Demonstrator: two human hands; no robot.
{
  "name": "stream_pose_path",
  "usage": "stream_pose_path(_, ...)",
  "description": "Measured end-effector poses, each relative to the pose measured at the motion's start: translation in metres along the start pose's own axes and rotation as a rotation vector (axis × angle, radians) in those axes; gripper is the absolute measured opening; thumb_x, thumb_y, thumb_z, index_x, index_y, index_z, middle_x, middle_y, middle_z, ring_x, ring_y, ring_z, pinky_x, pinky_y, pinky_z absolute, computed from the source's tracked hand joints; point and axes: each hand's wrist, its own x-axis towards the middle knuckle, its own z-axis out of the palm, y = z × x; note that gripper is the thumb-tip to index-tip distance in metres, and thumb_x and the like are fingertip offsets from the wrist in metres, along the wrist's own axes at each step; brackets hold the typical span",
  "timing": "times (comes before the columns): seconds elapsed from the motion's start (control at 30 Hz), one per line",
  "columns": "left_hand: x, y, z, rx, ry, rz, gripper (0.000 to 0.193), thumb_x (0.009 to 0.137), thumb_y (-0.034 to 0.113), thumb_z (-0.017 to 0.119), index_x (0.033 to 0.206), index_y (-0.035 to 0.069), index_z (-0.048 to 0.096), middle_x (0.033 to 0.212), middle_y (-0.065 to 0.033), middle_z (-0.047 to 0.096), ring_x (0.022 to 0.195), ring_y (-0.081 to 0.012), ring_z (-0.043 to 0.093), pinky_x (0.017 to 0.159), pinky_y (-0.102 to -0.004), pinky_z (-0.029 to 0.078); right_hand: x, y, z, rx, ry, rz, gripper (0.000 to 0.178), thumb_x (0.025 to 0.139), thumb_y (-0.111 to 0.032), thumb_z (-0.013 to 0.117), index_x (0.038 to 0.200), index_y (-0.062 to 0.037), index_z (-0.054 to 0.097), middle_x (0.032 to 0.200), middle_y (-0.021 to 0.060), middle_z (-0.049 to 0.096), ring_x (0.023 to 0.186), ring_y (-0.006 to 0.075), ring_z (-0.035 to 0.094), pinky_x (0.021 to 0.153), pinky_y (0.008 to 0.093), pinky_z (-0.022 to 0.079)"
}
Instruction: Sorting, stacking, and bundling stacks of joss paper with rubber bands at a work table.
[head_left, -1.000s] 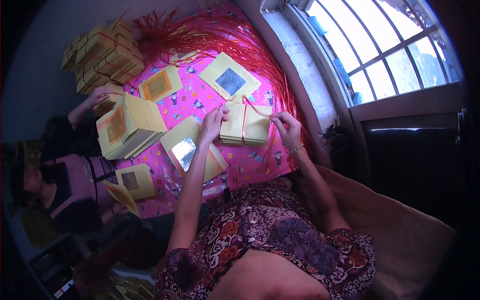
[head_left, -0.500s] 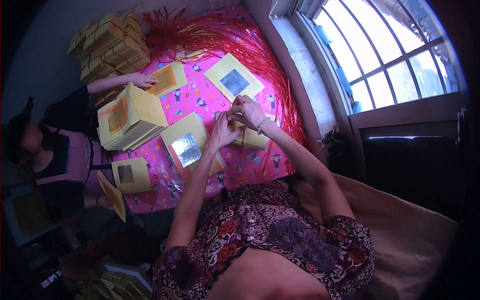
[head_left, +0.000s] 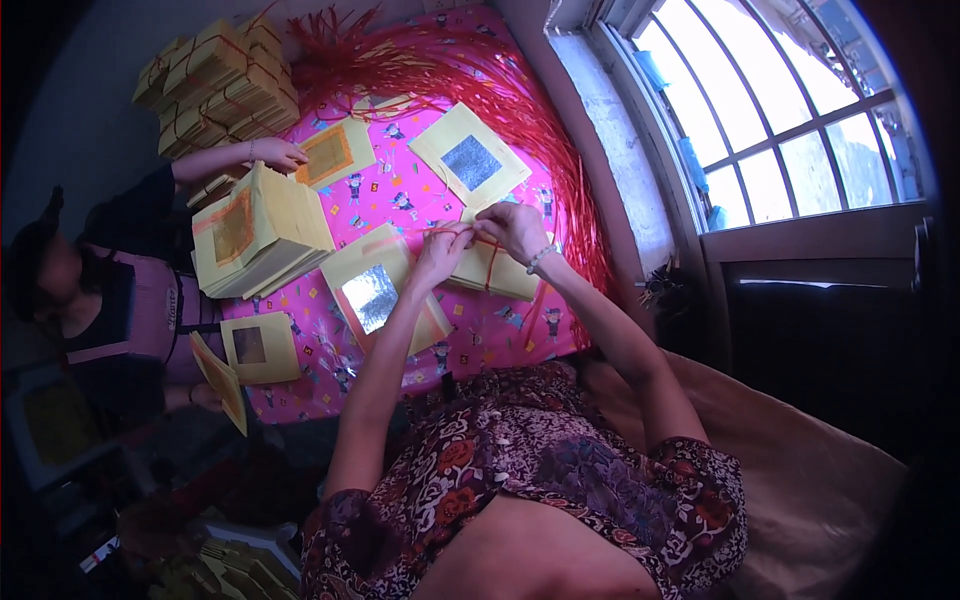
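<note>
A bundle of yellow paper (head_left: 512, 283) lies on the table under my hands, with a red plastic string (head_left: 491, 266) running across it. My left hand (head_left: 443, 256) is closed at the bundle's left end, thumb and fingers pinching the string. My right hand (head_left: 517, 234), a beaded bracelet at its wrist, pinches the string just above the bundle, its fingertips close to those of the left. The knot, if there is one, is hidden by my fingers. Beside my left forearm lies a yellow sheet with a silver square (head_left: 370, 297); another silver-square sheet (head_left: 470, 163) lies beyond my hands.
Loose red strings (head_left: 440, 72) spread over the far and right sides of the pink patterned table (head_left: 400, 205). At left, a co-worker's hand (head_left: 279, 153) touches an orange-square sheet (head_left: 326, 156) near a thick paper stack (head_left: 265, 230). Tied bundles (head_left: 215, 85) pile up behind. A barred window stands right.
My hands have drawn slightly apart, the right moving right and down. More of the bundle and its red string shows between them. The co-worker's hand has shifted slightly left.
</note>
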Motion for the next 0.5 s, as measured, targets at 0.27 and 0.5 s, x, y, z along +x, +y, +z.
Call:
stream_pose_path(0.27,0.018,-0.013,-0.031,-0.777,-0.539,-0.203,0.030,0.094,0.011,0.055,0.121,-0.001,0.060,0.103,-0.0102,0.068,0.097,-0.0150,0.064,0.090,-0.0259,0.049,-0.037,-0.011,0.009,-0.176,0.098,0.207,0.017,0.084,-0.021,0.065,0.081,-0.0050,0.062,0.074,0.0125,0.065,0.064,0.0281,0.064,0.060,0.0385,0.050)
stream_pose_path(0.5,0.018,-0.003,-0.034,-0.685,-0.416,-0.272,0.026,0.087,0.009,0.064,0.112,0.000,0.066,0.099,-0.0079,0.069,0.090,-0.0119,0.064,0.085,-0.0251,0.050,-0.060,-0.011,0.036,-0.424,0.083,-0.169,0.020,0.082,-0.025,0.067,0.083,-0.0058,0.062,0.077,0.0123,0.056,0.071,0.0277,0.061,0.061,0.0403,0.049)
